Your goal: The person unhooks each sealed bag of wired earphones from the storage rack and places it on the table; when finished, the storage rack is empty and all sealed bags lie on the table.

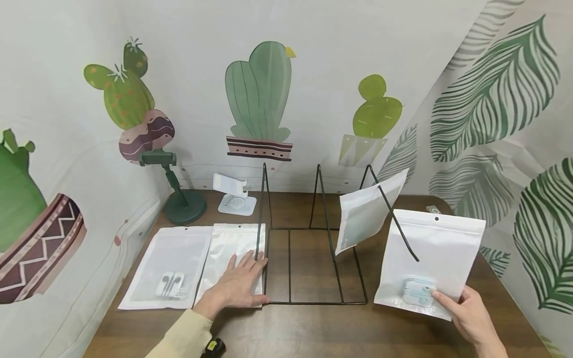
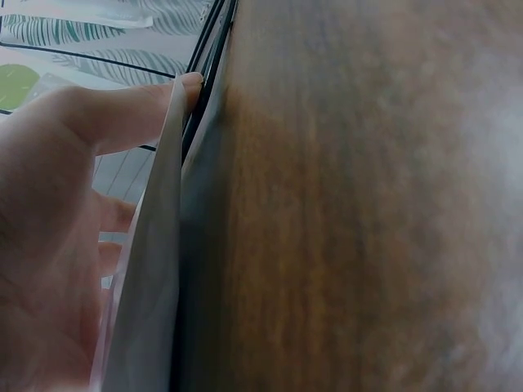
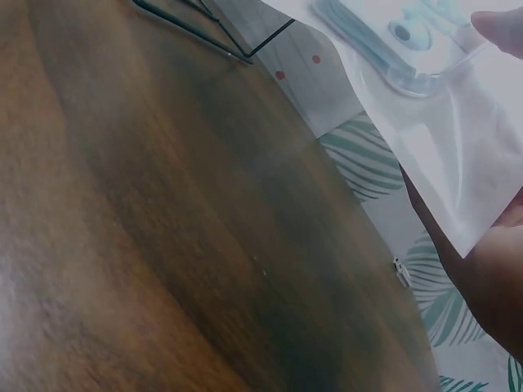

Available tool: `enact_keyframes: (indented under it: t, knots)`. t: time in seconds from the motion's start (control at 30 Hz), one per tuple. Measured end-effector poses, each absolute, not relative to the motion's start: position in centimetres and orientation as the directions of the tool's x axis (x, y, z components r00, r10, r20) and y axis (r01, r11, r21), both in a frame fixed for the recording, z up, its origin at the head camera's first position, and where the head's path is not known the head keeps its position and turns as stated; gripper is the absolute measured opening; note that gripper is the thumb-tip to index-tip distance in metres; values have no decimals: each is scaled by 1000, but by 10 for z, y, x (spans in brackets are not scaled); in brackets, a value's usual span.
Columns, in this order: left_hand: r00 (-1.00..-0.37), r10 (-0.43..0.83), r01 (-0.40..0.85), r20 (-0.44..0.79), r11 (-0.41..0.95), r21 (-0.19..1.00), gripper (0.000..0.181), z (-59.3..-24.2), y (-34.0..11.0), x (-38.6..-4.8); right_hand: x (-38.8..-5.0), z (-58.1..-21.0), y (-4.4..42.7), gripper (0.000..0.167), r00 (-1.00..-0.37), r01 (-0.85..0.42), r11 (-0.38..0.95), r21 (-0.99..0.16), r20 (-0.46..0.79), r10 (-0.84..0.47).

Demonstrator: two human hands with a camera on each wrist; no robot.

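My right hand pinches the lower right part of a white zip pouch, thumb in front beside the earphones in a clear case. The pouch stands upright at the right of a black wire rack, and one sloping rack wire crosses in front of it. My left hand lies with fingers spread on another white pouch, fingertips and thumb at the rack's left side. In the left wrist view the thumb reaches over a pouch edge, close to the black wire.
A third pouch leans in the rack between its middle and right frames. At far left lies a pouch with wired earphones. Behind stand a green phone stand and a white stand. A small white item lies back right.
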State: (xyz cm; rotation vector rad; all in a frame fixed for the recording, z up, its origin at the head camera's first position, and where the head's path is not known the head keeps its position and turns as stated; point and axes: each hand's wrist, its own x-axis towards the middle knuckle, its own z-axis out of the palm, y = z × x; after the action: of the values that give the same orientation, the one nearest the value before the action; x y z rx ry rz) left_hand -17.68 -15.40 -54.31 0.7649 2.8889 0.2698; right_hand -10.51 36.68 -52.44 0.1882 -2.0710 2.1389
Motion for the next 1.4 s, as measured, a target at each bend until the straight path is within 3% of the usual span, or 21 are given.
enact_keyframes:
  t: [0.6, 0.9, 1.13, 1.4]
  knots:
    - [-862, 499, 474, -94, 857, 201, 101, -545, -154, -177, -118, -525, 374, 39, -1000, -18, 15, -1000, 18, -21]
    - [-860, 505, 484, -69, 852, 200, 99, -540, -153, -176, -122, -521, 375, 32, -995, 88, 114, -990, -94, -45]
    - [-860, 504, 483, -76, 854, 194, 99, -541, -154, -176, -131, -520, 372, 8, -983, 182, 289, -940, -184, 18]
    - [-861, 503, 484, -78, 856, 182, 100, -542, -154, -177, -140, -520, 367, 42, -971, 236, 397, -887, -234, 55]
